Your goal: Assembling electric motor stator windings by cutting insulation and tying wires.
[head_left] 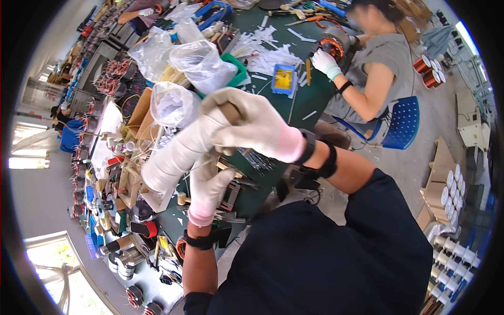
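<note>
Both my hands wear white gloves with pink cuffs. Between them a long white roll [176, 149], looking like ridged rolls of cloth tape in a row, is held up at a slant over the bench. Its upper end shows a brown core [230, 112]. My right hand [254, 123] wraps that upper end, fingers curled over it. Lower down, my left hand [206, 189] holds the roll from beneath, thumb bent inward; some of its fingers are hidden behind the roll. A thin pale strand shows beside the left fingers.
The green bench [299, 47] carries plastic bags [202, 63], white paper strips [273, 60], a blue bin [283, 80] with yellow pieces and hand tools. At right, a co-worker [386, 68] handles a copper-wound motor part [333, 44] near a blue chair [401, 123]. Wire spools [433, 79] stand beyond.
</note>
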A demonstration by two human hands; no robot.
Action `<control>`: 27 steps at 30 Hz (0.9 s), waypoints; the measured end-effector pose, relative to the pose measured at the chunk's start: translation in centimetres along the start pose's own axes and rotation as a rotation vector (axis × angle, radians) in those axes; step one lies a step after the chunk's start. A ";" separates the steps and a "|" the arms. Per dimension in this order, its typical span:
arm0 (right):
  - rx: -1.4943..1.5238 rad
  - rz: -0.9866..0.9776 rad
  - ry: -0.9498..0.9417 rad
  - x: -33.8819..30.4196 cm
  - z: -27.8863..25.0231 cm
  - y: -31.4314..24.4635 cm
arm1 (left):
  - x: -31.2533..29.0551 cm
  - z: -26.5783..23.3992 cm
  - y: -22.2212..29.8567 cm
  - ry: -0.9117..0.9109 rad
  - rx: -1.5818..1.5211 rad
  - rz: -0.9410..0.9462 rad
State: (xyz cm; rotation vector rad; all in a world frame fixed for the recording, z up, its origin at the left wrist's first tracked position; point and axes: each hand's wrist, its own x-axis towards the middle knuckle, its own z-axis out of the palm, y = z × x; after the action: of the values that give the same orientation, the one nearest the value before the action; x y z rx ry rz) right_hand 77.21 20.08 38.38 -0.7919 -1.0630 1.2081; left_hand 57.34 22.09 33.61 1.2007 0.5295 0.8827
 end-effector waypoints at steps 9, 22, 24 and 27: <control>-0.465 -0.145 0.156 0.6 -5.9 5.0 | -8.1 -5.5 3.9 0.177 0.291 -0.387; -0.411 -0.360 0.302 2.4 -6.3 2.0 | -6.8 -3.9 10.0 0.507 0.988 -0.067; -0.484 -0.478 0.322 2.5 -5.8 -0.4 | -6.7 -5.3 11.0 0.606 1.324 0.249; -0.476 -0.445 0.409 2.2 -7.0 -2.3 | -7.0 -7.3 13.5 0.844 1.364 0.215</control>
State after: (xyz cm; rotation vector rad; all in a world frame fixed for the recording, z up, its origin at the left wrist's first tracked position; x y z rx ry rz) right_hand 84.61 22.18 38.66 -1.0433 -1.1156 0.3907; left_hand 43.71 21.98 43.48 2.0819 1.9132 1.2340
